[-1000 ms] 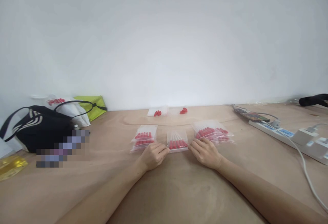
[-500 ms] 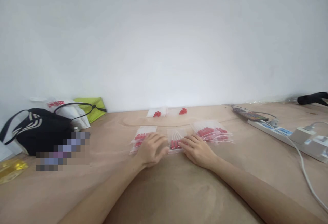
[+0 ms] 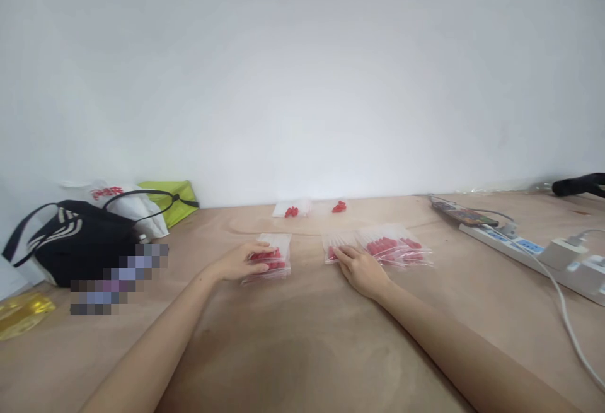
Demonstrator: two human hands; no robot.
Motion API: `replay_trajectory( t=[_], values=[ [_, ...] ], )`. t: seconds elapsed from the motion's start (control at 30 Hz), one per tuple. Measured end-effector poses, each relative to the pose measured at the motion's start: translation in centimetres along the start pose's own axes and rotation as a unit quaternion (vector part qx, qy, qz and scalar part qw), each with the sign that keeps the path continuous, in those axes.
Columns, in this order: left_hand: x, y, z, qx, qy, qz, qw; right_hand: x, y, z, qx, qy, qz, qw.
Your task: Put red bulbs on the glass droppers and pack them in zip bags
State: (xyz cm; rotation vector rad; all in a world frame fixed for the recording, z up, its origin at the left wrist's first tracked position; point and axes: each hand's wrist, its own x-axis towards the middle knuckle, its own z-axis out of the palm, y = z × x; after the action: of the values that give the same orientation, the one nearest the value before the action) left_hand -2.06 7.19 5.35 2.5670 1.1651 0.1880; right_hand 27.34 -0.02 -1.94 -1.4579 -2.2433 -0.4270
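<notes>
Clear bags with red pieces [image 3: 280,255] lie stacked left of centre on the wooden table [image 3: 302,337]. My left hand [image 3: 239,261] is at their left side, thumb and fingers apart over the edge of the stack. Right of centre, my right hand [image 3: 365,272] rests with its fingers spread on another bag [image 3: 334,241] of red pieces, covering part of it. Beside that bag, more bags of red pieces [image 3: 394,247] overlap one another. Two bags with small red pieces, one on the left [image 3: 291,211] and one on the right [image 3: 339,207], lie near the wall.
At the left are a black bag [image 3: 85,243], a white bag [image 3: 144,211], a green box [image 3: 174,202] and a yellow packet [image 3: 23,313]. A phone [image 3: 463,214], a power strip [image 3: 501,244] with chargers and a white cable [image 3: 562,312] lie at the right.
My left hand has moved left, from the middle to the left stack. My right hand and the middle bag have shifted; that bag now lies against the right-hand bags.
</notes>
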Motion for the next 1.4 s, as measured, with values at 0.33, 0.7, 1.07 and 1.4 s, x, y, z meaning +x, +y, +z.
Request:
replay_trajectory(
  t=[0.33,0.7,1.07,1.4],
  values=[
    [0.6,2.3,1.8,-0.058,0.303,-0.046,0.95,-3.9,-0.5,-1.7,0.023,0.123,-0.103,0.987],
    [1.3,8.6,9.0,0.007,0.301,0.126,0.945,-4.1,-0.1,-1.9,0.046,0.129,-0.042,0.99],
    [0.9,7.7,8.9,-0.02,0.249,0.155,0.956,-1.2,-1.2,-1.1,-0.077,0.158,-0.173,0.969],
    [-0.6,5.8,8.2,0.185,0.318,0.32,0.873,-1.7,-0.9,-1.6,-0.082,0.196,-0.221,0.952]
  ],
)
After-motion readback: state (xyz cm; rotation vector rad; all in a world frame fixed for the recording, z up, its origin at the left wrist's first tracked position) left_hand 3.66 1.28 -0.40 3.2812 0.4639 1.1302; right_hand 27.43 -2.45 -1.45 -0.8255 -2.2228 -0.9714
